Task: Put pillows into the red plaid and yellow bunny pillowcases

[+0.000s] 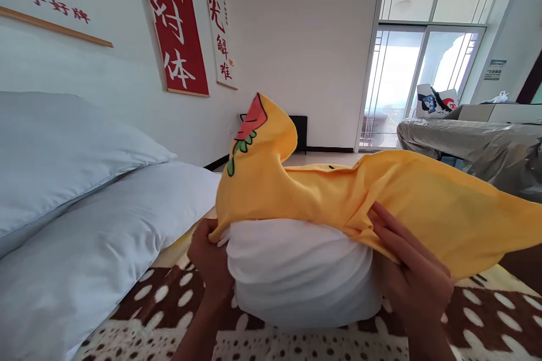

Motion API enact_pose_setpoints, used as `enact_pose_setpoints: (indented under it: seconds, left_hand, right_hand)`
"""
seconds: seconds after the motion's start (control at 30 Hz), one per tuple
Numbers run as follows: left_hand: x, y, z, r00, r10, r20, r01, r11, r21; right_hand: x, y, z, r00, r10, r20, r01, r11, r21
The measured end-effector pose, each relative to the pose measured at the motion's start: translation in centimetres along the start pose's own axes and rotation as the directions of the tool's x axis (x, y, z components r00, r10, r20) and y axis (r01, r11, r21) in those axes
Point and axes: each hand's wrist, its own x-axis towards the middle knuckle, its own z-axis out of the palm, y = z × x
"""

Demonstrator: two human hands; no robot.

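A white pillow (300, 271) lies in front of me on the bed, its far part covered by a yellow pillowcase (317, 192) with a red and green print. My left hand (210, 254) is closed on the pillowcase's edge at the pillow's left corner. On the right side, my right hand (412, 271) pinches the edge of the pillowcase between thumb and fingers, beside the pillow. The loose yellow fabric stands up at the far left and spreads out to the right. How far the pillow reaches inside is hidden.
Two pale pillows (97, 203) are stacked at the left. Under everything lies a brown and cream spotted blanket (156, 293). Red-and-white scrolls (175, 28) hang on the wall. A plastic-covered piece of furniture (478, 138) stands at the right by a glass door (402, 84).
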Motion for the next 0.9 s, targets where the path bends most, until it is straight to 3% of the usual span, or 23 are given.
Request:
enact_pose_setpoints:
  seconds: [0.1,0.17,0.23,0.3,0.37,0.47,0.53,0.6,0.67,0.9]
  left_hand:
    - [-0.5,1.3,0.8,0.995,-0.074,0.068,0.069,0.996,0.061]
    - [0.0,2.2,0.2,0.98,-0.134,0.145,0.117,0.986,0.118]
    - [0.8,3.0,-1.0,0.941,-0.175,0.29,0.134,0.979,0.156]
    - [1.5,3.7,-2.5,0.888,-0.169,0.427,0.105,0.98,0.171]
    - [1.9,4.3,-3.9,0.859,-0.075,0.506,0.009,0.991,0.133]
    - [1.7,5.2,-5.1,0.85,0.197,0.489,-0.222,0.975,-0.007]
    - [1.5,5.9,-5.2,0.817,0.364,0.447,-0.383,0.922,-0.052]
    - [1.3,6.3,-4.8,0.78,0.459,0.425,-0.49,0.871,-0.041]
    - [1.3,6.4,-4.4,0.767,0.493,0.41,-0.535,0.845,-0.013]
    - [1.5,5.1,-3.2,0.782,0.506,0.363,-0.57,0.816,0.091]
  right_hand:
    - [0.4,1.0,0.6,0.998,-0.035,0.049,0.035,0.999,-0.01]
    - [0.6,1.2,0.8,0.997,-0.057,0.049,0.058,0.998,-0.021]
    - [0.8,1.3,0.7,0.998,-0.058,0.027,0.059,0.998,-0.029]
    - [0.9,1.4,0.6,0.999,-0.052,-0.002,0.052,0.998,-0.034]
    - [0.9,1.6,0.6,0.999,-0.042,-0.029,0.04,0.998,-0.049]
    - [1.0,1.9,1.0,0.998,-0.056,-0.029,0.053,0.996,-0.073]
    - [0.9,1.9,1.4,0.997,-0.082,0.006,0.082,0.994,-0.071]
    - [0.8,1.8,1.7,0.994,-0.104,0.043,0.107,0.991,-0.075]
    - [0.7,1.6,1.9,0.992,-0.11,0.064,0.115,0.989,-0.089]
    - [0.3,0.0,2.0,0.98,-0.175,0.095,0.183,0.98,-0.083]
